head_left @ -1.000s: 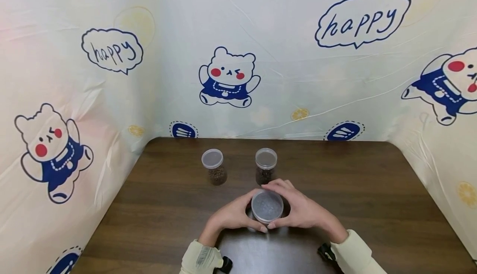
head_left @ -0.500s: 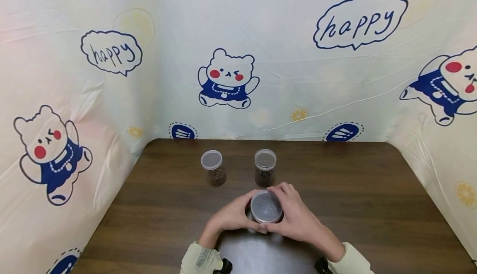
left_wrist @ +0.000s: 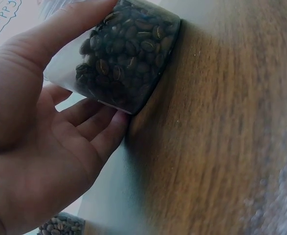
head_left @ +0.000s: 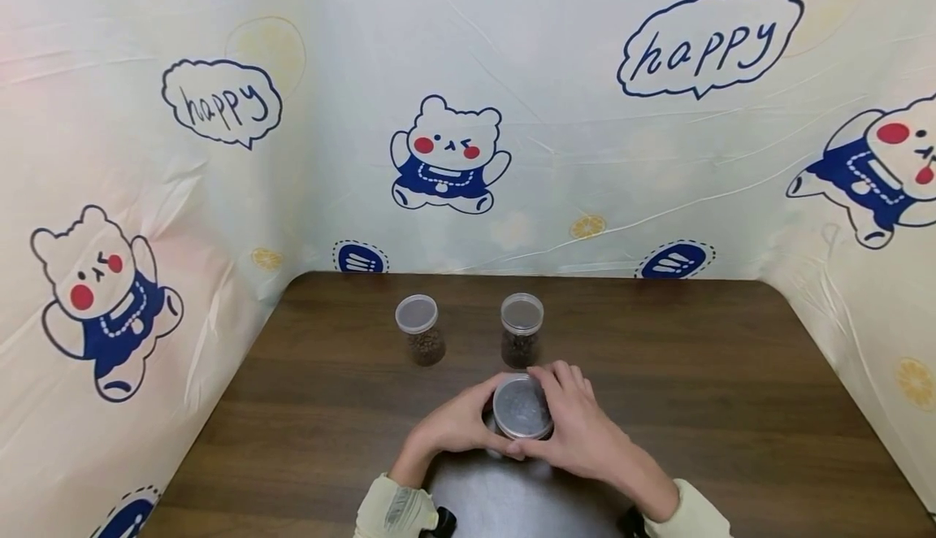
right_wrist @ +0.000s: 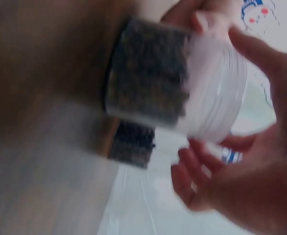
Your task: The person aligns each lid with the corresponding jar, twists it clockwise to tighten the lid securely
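A clear plastic jar (left_wrist: 128, 54) half filled with roasted coffee beans stands upright on the table, with its translucent round lid (head_left: 519, 406) on top in the head view. My left hand (head_left: 461, 420) grips the jar's body from the left, thumb on the near side and fingers round the far side. From the right, my right hand (head_left: 581, 428) holds the lid's rim between thumb and fingers. In the right wrist view, somewhat blurred, the same jar (right_wrist: 148, 73) shows its ridged upper part beside my right thumb.
Behind stand two more lidded jars: one with small brown contents (head_left: 426, 344) at the left, one with dark contents (head_left: 521, 349) nearer my right hand. The dark wooden table (head_left: 292, 440) meets a printed curtain (head_left: 548, 156) at its back edge.
My right hand has turned round the lid's rim, its fingers and wrist shifting slightly toward me. The left hand and the jar stay in place.
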A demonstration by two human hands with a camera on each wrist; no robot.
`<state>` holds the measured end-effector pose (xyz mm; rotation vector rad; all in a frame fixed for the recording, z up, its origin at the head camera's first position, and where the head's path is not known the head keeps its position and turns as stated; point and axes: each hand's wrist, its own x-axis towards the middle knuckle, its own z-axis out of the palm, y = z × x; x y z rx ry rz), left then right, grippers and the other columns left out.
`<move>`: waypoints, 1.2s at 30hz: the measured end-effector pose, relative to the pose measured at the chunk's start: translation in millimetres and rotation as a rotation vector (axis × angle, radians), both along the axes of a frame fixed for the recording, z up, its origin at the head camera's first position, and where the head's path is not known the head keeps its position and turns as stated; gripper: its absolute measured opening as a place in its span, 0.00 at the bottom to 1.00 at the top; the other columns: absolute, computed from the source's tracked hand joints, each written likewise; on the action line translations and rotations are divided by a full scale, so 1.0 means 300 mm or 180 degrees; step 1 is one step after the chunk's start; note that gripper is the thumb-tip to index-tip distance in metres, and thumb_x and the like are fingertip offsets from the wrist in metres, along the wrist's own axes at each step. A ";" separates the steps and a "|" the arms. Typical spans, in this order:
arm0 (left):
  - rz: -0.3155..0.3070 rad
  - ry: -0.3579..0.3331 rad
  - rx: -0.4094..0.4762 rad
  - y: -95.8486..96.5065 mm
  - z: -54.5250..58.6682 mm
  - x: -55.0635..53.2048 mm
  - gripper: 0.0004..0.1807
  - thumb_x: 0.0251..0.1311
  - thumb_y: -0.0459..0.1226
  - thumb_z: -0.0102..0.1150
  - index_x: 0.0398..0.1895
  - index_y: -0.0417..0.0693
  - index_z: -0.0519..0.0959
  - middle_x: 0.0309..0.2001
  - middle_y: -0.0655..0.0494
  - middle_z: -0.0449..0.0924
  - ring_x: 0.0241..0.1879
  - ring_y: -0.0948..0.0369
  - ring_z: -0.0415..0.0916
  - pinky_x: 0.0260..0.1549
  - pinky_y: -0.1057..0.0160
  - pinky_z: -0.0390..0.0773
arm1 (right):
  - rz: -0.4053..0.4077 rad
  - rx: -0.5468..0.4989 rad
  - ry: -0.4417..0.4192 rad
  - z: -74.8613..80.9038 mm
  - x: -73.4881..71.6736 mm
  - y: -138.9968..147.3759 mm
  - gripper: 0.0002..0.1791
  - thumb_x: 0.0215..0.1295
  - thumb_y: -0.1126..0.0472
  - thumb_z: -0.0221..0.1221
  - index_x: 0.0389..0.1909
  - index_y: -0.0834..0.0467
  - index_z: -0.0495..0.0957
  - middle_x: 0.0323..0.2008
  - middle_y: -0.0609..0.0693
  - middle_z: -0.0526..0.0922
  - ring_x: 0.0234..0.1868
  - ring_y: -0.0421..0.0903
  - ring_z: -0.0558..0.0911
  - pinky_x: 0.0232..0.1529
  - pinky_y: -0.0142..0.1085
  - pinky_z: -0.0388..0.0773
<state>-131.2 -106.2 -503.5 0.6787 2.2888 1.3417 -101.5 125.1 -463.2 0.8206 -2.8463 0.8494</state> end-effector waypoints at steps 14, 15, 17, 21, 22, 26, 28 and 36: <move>0.0067 0.0020 0.0050 0.017 0.005 0.010 0.49 0.44 0.48 0.87 0.71 0.76 0.70 0.63 0.69 0.80 0.60 0.66 0.77 0.64 0.63 0.74 | 0.0613 -0.0214 -0.0081 0.003 -0.068 0.063 0.50 0.48 0.36 0.80 0.69 0.57 0.75 0.58 0.46 0.76 0.59 0.42 0.70 0.57 0.44 0.77; 0.0077 0.0031 0.0056 0.018 0.006 0.010 0.49 0.44 0.48 0.87 0.71 0.76 0.70 0.62 0.69 0.80 0.60 0.66 0.78 0.64 0.63 0.74 | 0.0599 -0.0218 -0.0036 0.002 -0.068 0.062 0.50 0.48 0.35 0.80 0.68 0.57 0.75 0.57 0.46 0.76 0.58 0.41 0.70 0.56 0.43 0.77; 0.0110 0.0063 0.0055 0.021 0.008 0.010 0.48 0.42 0.48 0.88 0.70 0.76 0.72 0.61 0.70 0.81 0.59 0.67 0.78 0.63 0.63 0.75 | 0.0561 -0.0227 0.0046 -0.002 -0.065 0.060 0.50 0.47 0.34 0.80 0.68 0.56 0.76 0.54 0.45 0.76 0.55 0.39 0.69 0.55 0.41 0.76; 0.0168 0.0147 0.0063 0.029 0.011 0.007 0.48 0.39 0.48 0.89 0.68 0.74 0.74 0.59 0.70 0.83 0.57 0.67 0.79 0.62 0.64 0.76 | 0.0442 -0.0228 0.0300 -0.019 -0.056 0.052 0.50 0.45 0.33 0.80 0.65 0.57 0.78 0.47 0.44 0.75 0.50 0.39 0.68 0.52 0.39 0.72; 0.0189 0.0158 0.0062 0.031 0.012 0.007 0.48 0.39 0.48 0.89 0.68 0.74 0.75 0.59 0.71 0.83 0.57 0.68 0.79 0.62 0.64 0.76 | 0.0394 -0.0224 0.0347 -0.024 -0.053 0.050 0.51 0.44 0.32 0.80 0.65 0.57 0.78 0.46 0.45 0.75 0.49 0.39 0.67 0.52 0.39 0.71; 0.0237 0.0226 0.0063 0.034 0.010 0.005 0.48 0.36 0.47 0.91 0.67 0.73 0.77 0.57 0.70 0.84 0.55 0.68 0.80 0.61 0.65 0.77 | 0.0172 -0.0162 0.0549 -0.039 -0.039 0.028 0.50 0.43 0.30 0.78 0.62 0.57 0.79 0.43 0.45 0.75 0.47 0.40 0.68 0.52 0.41 0.70; 0.0250 0.0300 0.0036 0.034 0.009 0.005 0.48 0.35 0.46 0.91 0.67 0.70 0.78 0.57 0.69 0.85 0.54 0.68 0.80 0.60 0.65 0.77 | 0.0059 -0.0108 0.0600 -0.044 -0.030 0.013 0.49 0.44 0.29 0.77 0.61 0.57 0.79 0.43 0.46 0.75 0.46 0.41 0.69 0.51 0.41 0.69; 0.0269 0.0339 -0.0074 0.030 0.009 0.008 0.49 0.35 0.43 0.91 0.68 0.65 0.77 0.57 0.65 0.85 0.54 0.67 0.80 0.59 0.65 0.78 | -0.0320 0.0032 0.0711 -0.046 -0.001 -0.027 0.49 0.41 0.27 0.76 0.57 0.56 0.79 0.41 0.46 0.74 0.43 0.44 0.70 0.45 0.38 0.65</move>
